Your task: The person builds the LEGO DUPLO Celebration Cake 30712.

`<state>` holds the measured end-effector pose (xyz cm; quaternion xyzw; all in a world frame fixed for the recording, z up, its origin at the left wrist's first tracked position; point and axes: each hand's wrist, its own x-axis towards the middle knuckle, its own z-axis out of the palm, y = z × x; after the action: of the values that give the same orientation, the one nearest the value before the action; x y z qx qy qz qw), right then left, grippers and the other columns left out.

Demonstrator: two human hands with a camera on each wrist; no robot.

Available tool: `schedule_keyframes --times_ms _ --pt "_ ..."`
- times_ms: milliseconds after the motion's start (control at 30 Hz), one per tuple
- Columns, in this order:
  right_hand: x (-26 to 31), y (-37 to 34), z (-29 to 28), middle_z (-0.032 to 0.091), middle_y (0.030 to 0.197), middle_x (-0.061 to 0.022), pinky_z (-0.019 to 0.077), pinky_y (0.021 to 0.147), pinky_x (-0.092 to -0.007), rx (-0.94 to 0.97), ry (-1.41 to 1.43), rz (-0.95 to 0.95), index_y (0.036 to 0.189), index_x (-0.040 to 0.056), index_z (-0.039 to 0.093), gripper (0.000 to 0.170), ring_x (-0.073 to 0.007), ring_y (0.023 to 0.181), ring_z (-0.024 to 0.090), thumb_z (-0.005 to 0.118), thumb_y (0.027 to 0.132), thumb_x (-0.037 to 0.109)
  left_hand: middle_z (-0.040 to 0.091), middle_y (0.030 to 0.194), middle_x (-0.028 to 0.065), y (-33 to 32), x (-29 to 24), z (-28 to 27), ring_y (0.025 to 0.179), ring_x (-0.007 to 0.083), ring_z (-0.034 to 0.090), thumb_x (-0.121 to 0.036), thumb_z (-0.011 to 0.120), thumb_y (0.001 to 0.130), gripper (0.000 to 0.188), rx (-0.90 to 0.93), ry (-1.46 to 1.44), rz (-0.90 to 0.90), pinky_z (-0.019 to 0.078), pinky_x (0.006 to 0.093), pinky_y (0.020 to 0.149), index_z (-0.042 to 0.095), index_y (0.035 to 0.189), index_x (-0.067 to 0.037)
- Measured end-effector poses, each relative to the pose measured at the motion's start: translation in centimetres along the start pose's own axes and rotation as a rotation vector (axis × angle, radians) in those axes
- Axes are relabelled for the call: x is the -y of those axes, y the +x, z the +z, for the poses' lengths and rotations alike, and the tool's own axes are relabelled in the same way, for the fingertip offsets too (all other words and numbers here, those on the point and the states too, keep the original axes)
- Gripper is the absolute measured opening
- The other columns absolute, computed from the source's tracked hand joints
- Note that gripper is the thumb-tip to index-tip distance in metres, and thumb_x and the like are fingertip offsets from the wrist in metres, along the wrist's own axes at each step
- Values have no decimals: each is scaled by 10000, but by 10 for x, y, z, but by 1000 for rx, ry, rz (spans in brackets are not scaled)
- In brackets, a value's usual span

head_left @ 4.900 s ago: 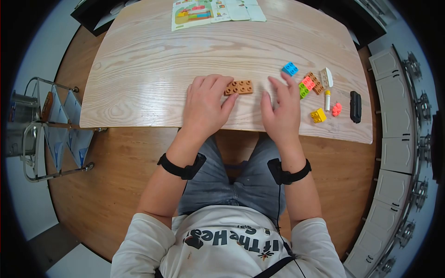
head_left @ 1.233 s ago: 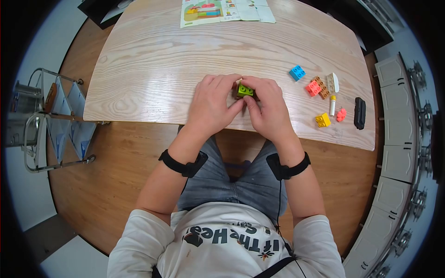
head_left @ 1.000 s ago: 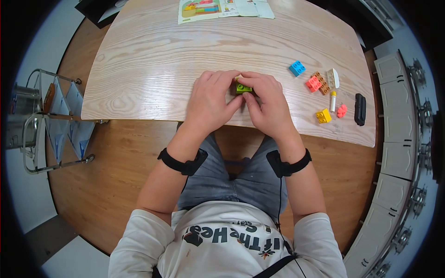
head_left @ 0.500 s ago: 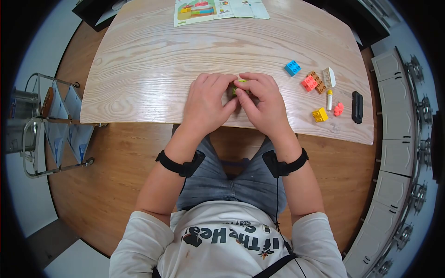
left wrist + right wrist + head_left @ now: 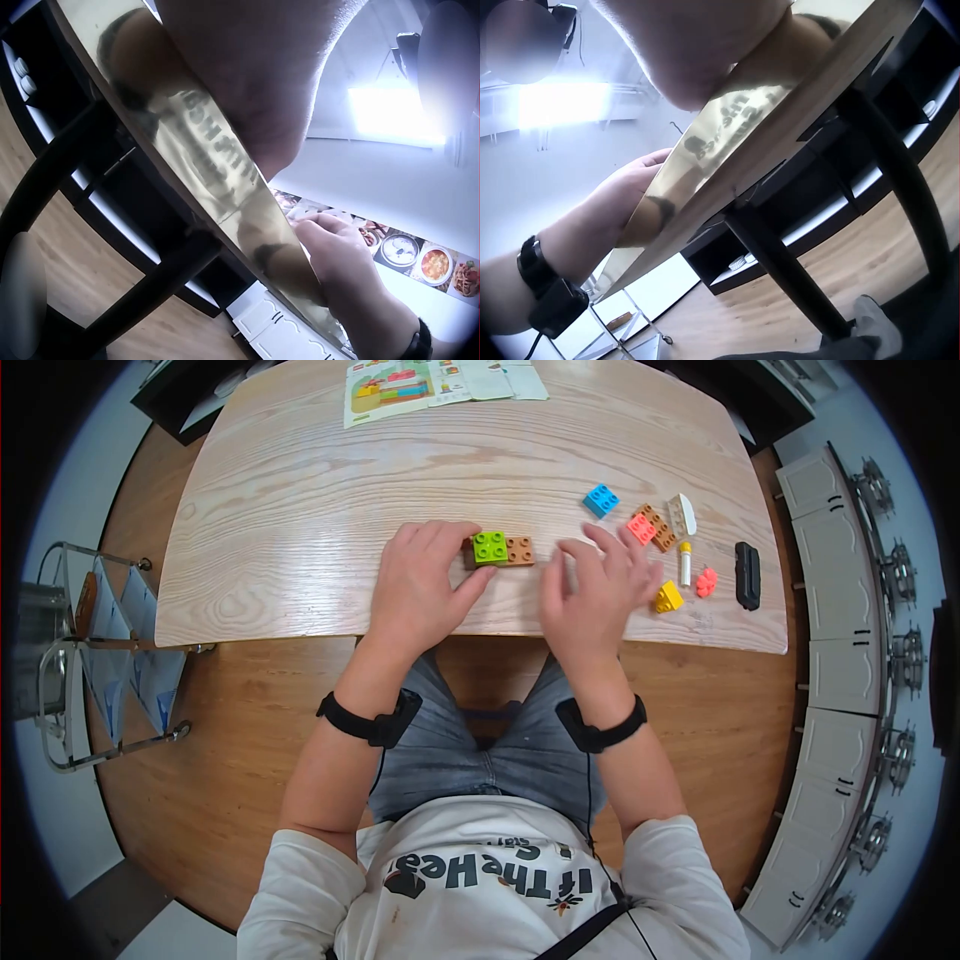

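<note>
In the head view a green brick [image 5: 490, 548] sits on the left part of a brown plate [image 5: 520, 551], near the table's front edge. The left hand [image 5: 424, 582] holds the left end of this pair between thumb and fingers. To the right, the right hand [image 5: 592, 592] is off the bricks, fingers spread and holding nothing visible. Beside its fingers lie a yellow brick [image 5: 668, 597] and a coral brick [image 5: 641, 529] that touches or overlaps a second brown plate [image 5: 662, 532]. Both wrist views show the hands from below, with no bricks visible.
A blue brick [image 5: 601, 501], a white curved piece [image 5: 682, 516], a yellow-topped white tube [image 5: 685, 564], a coral piece [image 5: 706, 582] and a black case [image 5: 747, 575] lie at the right. An instruction sheet [image 5: 400, 392] is at the table's far side.
The right hand has let go of the green brick and moved right toward the loose pieces. The green brick now shows on the brown plate; the left hand has stayed at its left end.
</note>
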<state>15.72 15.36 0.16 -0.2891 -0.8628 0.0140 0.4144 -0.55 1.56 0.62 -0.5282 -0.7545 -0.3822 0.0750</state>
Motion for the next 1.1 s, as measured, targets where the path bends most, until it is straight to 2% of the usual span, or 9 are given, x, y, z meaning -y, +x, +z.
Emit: schedule_keyframes --times_ms 167,333,533,633,667,767,800,900,1100 --pt "-49 -12 -15 718 1318 -40 185 1262 -721 -110 -119 31 1072 178 784 138 -381 1491 488 801 936 178 774 1121 120 -2 -1 1 1070 360 683 -195 910 872 414 12 -7 -15 549 459 964 749 1231 -66" --pt "-87 -18 -30 650 1355 -203 373 1210 -566 67 -97 160 1203 64 740 235 -413 1350 558 698 972 76 768 1102 117 0 1 1 1054 357 679 -195 907 872 419 -5 -2 4 545 460 956 744 1237 -71" --pt "-73 -8 -31 635 1390 -227 527 1120 -471 221 186 171 1286 6 709 298 -412 1356 605 657 999 -56 765 1090 111 0 1 1 1039 355 675 -190 906 870 425 -3 -9 11 542 464 947 740 1245 -74" --pt "-51 -2 -12 640 1408 -201 586 1084 -386 197 909 374 1332 0 700 314 -322 1389 626 720 1021 -35 767 1093 108 -1 1 2 1036 353 677 -189 906 868 431 -29 -5 30 544 463 939 741 1250 -75" --pt "-44 0 -7 634 1462 -168 599 1073 -326 226 1008 378 1383 13 690 366 -237 1384 636 777 1028 20 768 1095 108 -1 0 1 1036 352 678 -189 907 866 435 -24 -4 24 545 461 939 742 1252 -75" --pt "-21 14 -3 614 1533 -181 589 1087 -338 372 962 229 1422 22 680 430 -268 1362 661 795 1007 24 770 1098 107 -2 0 1 1035 349 681 -189 909 862 443 -18 1 23 548 458 938 742 1257 -76" --pt "-28 12 9 587 1592 -206 601 1079 -369 399 797 20 1504 48 648 542 -335 1357 675 801 985 16 770 1097 106 -2 2 2 1033 349 682 -188 908 861 443 -23 2 30 548 457 938 742 1256 -76" --pt "-11 21 0 586 1591 -232 613 1064 -404 439 631 -90 1567 49 600 632 -397 1360 670 798 969 7 768 1101 102 -2 1 1 1031 347 682 -183 905 861 439 -14 7 23 549 459 938 743 1254 -77" --pt "-15 12 2 624 1536 -237 628 1025 -417 396 698 -8 1596 30 560 650 -398 1311 697 780 985 5 767 1098 100 -2 0 0 1031 347 683 -182 903 863 425 -20 6 17 550 459 933 746 1243 -77"
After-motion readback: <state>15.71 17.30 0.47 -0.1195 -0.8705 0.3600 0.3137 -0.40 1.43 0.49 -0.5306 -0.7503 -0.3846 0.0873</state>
